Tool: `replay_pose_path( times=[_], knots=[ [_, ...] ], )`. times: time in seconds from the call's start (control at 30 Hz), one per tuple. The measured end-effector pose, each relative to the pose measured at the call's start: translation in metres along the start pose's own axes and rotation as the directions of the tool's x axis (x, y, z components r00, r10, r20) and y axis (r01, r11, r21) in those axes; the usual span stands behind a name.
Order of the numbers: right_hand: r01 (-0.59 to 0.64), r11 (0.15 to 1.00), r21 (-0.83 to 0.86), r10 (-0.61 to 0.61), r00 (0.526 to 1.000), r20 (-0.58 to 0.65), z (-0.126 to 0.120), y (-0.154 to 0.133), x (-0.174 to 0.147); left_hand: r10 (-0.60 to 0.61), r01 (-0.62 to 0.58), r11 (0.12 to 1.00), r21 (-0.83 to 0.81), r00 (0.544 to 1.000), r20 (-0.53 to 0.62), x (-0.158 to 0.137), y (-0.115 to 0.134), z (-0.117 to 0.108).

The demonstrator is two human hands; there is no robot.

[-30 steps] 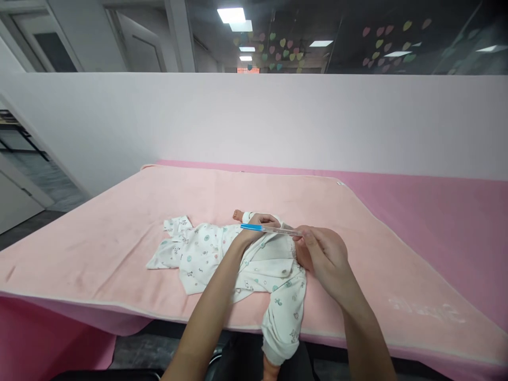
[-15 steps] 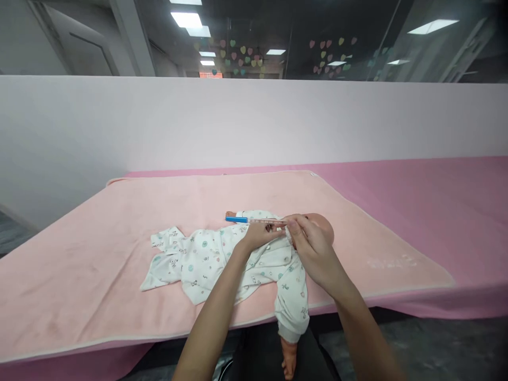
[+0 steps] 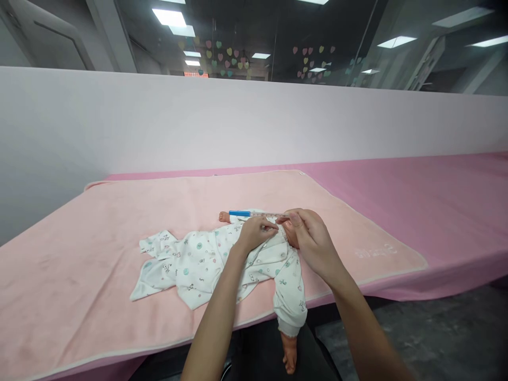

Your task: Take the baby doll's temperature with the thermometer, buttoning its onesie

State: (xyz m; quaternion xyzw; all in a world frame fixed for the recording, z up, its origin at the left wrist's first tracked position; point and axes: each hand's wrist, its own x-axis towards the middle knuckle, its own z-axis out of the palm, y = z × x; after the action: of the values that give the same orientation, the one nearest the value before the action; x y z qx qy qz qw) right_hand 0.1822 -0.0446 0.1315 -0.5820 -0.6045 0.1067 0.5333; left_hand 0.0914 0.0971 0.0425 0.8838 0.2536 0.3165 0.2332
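Observation:
A baby doll [image 3: 290, 233] in a white printed outfit [image 3: 210, 259] lies on its back, head toward the right. My right hand [image 3: 317, 246] pinches the clear end of a glass thermometer [image 3: 260, 214], held level above the doll's chest with its blue end pointing left. Just below the thermometer, my left hand [image 3: 254, 234] rests by the doll's upper chest, its fingers curled together; whether cloth is between them is hidden. My right hand covers most of the doll's head. One doll arm [image 3: 289, 349] hangs over the table's front edge.
Under the doll is a peach blanket [image 3: 159, 206] with a pale border, over a pink table cover [image 3: 397, 185]. A low white partition [image 3: 238, 127] stands behind, with dark glass above it. My lap is close beneath the front edge.
My left hand has drawn slightly left, away from the doll's collar, with its fingers more curled. The thermometer has risen a little in my right hand. The camera view has turned and tilted slightly.

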Motion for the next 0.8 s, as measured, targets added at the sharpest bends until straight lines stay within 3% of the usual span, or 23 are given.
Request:
replay_pose_path(
  times=[0.3, 0.53, 0.8],
  knots=[
    [0.002, 0.999, 0.052, -0.003, 1.0, 0.017, 0.002, 0.004, 0.001, -0.032, 0.035, 0.988, 0.152, 0.999, -0.019, 0.001, 0.003, 0.001],
    [0.006, 1.0, 0.025, -0.003, 0.994, -0.106, 0.0, 0.011, 0.0, -0.054, 0.044, 0.972, 0.229, 0.998, 0.036, 0.002, 0.012, 0.004],
    [-0.01, 0.997, 0.08, 0.022, 0.988, -0.155, 0.0, 0.005, -0.003, -0.037, 0.038, 0.987, 0.155, 0.999, -0.007, 0.0, 0.006, 0.003]
  ],
)
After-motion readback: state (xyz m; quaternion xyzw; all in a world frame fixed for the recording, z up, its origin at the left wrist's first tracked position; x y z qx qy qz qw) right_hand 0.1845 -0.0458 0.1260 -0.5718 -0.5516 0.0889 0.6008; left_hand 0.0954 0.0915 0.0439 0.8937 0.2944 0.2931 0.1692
